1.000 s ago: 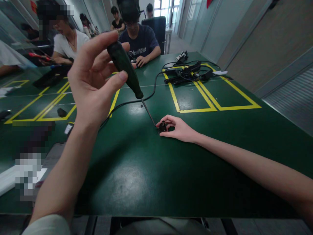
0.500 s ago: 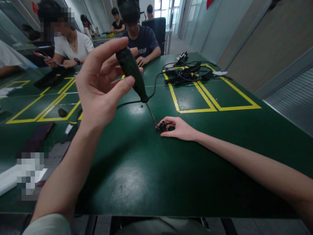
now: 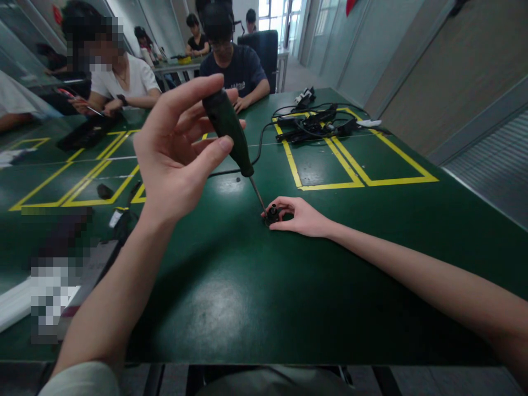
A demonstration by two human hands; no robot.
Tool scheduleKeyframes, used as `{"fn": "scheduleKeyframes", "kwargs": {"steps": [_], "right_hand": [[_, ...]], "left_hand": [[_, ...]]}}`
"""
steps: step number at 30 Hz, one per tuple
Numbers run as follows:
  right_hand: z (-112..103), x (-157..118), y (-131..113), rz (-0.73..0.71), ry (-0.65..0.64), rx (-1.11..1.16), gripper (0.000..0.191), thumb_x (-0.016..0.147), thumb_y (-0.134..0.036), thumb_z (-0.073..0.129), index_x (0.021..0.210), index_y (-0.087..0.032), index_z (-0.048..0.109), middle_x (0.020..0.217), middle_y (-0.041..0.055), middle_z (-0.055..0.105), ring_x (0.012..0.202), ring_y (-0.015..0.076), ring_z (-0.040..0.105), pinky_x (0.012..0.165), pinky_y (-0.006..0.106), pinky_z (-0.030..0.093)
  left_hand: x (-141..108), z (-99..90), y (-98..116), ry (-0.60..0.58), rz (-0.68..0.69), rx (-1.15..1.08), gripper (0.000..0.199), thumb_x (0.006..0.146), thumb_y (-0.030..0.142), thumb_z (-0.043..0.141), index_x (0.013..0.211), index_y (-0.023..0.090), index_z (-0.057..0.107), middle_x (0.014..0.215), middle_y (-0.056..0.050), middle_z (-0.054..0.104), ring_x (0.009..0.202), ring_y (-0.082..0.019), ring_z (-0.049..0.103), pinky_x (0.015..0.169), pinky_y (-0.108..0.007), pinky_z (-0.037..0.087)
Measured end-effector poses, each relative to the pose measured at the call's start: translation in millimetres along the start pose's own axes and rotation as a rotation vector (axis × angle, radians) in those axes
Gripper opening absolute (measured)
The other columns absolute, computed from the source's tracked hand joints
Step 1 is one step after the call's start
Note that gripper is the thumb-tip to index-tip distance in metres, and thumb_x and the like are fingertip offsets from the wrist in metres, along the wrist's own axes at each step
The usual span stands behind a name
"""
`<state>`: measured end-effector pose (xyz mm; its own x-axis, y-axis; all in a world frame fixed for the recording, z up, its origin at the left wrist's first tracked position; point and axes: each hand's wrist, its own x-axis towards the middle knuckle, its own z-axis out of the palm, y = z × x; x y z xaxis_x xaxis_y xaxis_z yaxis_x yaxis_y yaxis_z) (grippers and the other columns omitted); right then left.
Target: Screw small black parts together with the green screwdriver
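My left hand point(image 3: 177, 148) is wrapped round the dark green handle of a screwdriver point(image 3: 231, 129), its index finger on the handle's top end. The thin metal shaft slants down to the right, and its tip meets a small round black part point(image 3: 273, 214) on the green table point(image 3: 264, 297). Thumb and fingers of my right hand point(image 3: 303, 216) pinch that part from the right. A small post stands up from the part. Exactly where the tip sits on it is too small to tell.
Beyond the hands lies a heap of black cables and parts point(image 3: 322, 124) by yellow tape outlines point(image 3: 330, 186). A black lump point(image 3: 105, 191), a tagged cable point(image 3: 117, 217) and a grey flat item point(image 3: 93, 269) are at left. People sit across the table.
My left hand and the screwdriver handle have shifted slightly right and down, so the shaft stands a little steeper. My right hand and the black part have barely moved.
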<state>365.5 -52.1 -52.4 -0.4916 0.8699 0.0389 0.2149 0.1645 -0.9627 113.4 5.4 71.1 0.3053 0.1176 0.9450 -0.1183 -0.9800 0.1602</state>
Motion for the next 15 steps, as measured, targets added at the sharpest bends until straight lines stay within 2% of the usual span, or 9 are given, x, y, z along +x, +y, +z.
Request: {"fn": "scheduleKeyframes", "kwargs": {"steps": [4, 7, 9, 10, 11, 13, 15], "right_hand": [[0.2, -0.9, -1.1, 0.003, 0.001, 0.003, 0.038, 0.072, -0.033, 0.086, 0.102, -0.017, 0.07, 0.112, 0.0096, 0.077, 0.088, 0.0184, 0.07, 0.088, 0.039, 0.059], [0.1, -1.2, -2.5, 0.009, 0.0, -0.002, 0.037, 0.072, -0.033, 0.086, 0.102, -0.018, 0.07, 0.112, 0.0095, 0.077, 0.088, 0.0188, 0.071, 0.087, 0.039, 0.059], [0.1, -1.2, -3.2, 0.007, -0.001, -0.003, 0.037, 0.073, -0.033, 0.086, 0.102, -0.018, 0.07, 0.112, 0.0096, 0.077, 0.089, 0.019, 0.071, 0.087, 0.039, 0.06], [0.2, -1.2, -3.4, 0.006, -0.001, -0.004, 0.037, 0.073, -0.033, 0.086, 0.101, -0.018, 0.069, 0.112, 0.0097, 0.077, 0.089, 0.019, 0.071, 0.087, 0.039, 0.059], [0.4, -1.1, -3.4, 0.005, 0.0, -0.005, 0.036, 0.073, -0.033, 0.086, 0.101, -0.017, 0.069, 0.112, 0.0097, 0.077, 0.088, 0.0188, 0.071, 0.086, 0.039, 0.059], [0.7, -1.1, -3.1, 0.007, 0.004, -0.008, 0.035, 0.073, -0.032, 0.086, 0.1, -0.018, 0.069, 0.111, 0.0095, 0.077, 0.087, 0.0185, 0.07, 0.085, 0.038, 0.059], [1.1, -1.2, -2.6, 0.006, 0.009, -0.006, 0.034, 0.073, -0.032, 0.085, 0.099, -0.018, 0.068, 0.111, 0.0093, 0.077, 0.087, 0.0185, 0.07, 0.084, 0.038, 0.059]], "left_hand": [[0.4, 0.7, 1.4, -0.027, -0.029, -0.011, 0.065, 0.083, 0.035, 0.087, 0.142, 0.027, 0.061, 0.13, -0.009, 0.074, 0.126, -0.034, 0.07, 0.09, -0.044, 0.069], [0.5, 2.0, -1.6, -0.046, -0.008, -0.024, 0.069, 0.081, 0.042, 0.087, 0.143, 0.031, 0.059, 0.131, -0.006, 0.072, 0.127, -0.032, 0.069, 0.093, -0.045, 0.067], [-0.3, 6.6, -0.4, -0.019, -0.004, -0.011, 0.07, 0.079, 0.045, 0.088, 0.141, 0.032, 0.06, 0.131, -0.004, 0.07, 0.125, -0.03, 0.069, 0.096, -0.044, 0.067], [-0.8, 10.2, 1.6, 0.034, -0.028, 0.016, 0.065, 0.08, 0.043, 0.087, 0.139, 0.032, 0.062, 0.131, -0.004, 0.069, 0.12, -0.026, 0.071, 0.097, -0.041, 0.067], [-1.1, 14.3, 4.4, 0.102, -0.086, 0.053, 0.059, 0.082, 0.041, 0.086, 0.136, 0.033, 0.064, 0.133, -0.003, 0.067, 0.113, -0.023, 0.073, 0.093, -0.036, 0.068], [-0.7, 22.9, 10.9, 0.155, -0.149, 0.082, 0.053, 0.082, 0.041, 0.086, 0.131, 0.036, 0.066, 0.129, -0.001, 0.065, 0.106, -0.019, 0.073, 0.082, -0.028, 0.069], [1.5, 29.4, 16.6, 0.175, -0.128, 0.062, 0.048, 0.084, 0.039, 0.084, 0.129, 0.035, 0.068, 0.119, 0.0, 0.067, 0.1, -0.017, 0.074, 0.08, -0.027, 0.069]]}}
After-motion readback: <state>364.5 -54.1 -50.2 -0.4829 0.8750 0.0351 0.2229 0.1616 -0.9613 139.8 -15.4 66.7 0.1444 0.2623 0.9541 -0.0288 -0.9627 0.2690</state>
